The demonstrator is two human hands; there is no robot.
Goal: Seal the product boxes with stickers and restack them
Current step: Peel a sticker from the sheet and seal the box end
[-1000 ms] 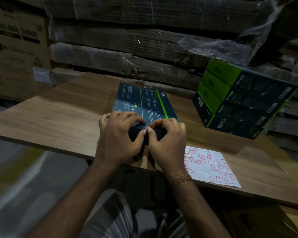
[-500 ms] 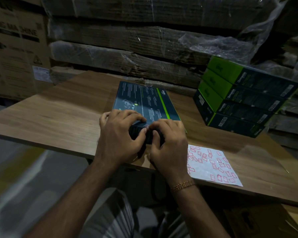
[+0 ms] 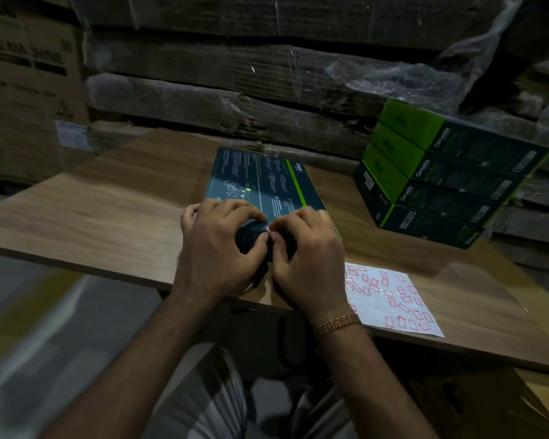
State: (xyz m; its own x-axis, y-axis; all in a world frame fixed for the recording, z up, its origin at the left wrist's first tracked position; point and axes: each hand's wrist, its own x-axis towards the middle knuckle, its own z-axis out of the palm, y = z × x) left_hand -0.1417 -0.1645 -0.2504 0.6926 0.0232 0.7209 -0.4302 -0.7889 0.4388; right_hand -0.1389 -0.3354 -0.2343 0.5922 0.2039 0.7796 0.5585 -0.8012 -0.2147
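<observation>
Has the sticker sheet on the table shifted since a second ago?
No. The sticker sheet lies in the same spot against the table edge and the box stack; only the head camera moved slightly.

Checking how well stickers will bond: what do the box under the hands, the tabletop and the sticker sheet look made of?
Box: printed cardboard, seemingly with a slightly glossy coat; it catches a soft sheen.
Tabletop: wood-grain board, matt; the thin uniform edge suggests laminate, not solid wood.
Sticker sheet: white, shiny release paper with red-outlined stickers.

Beaded bracelet [image 3: 337, 324], right wrist; striped trousers [image 3: 203, 403]
</observation>
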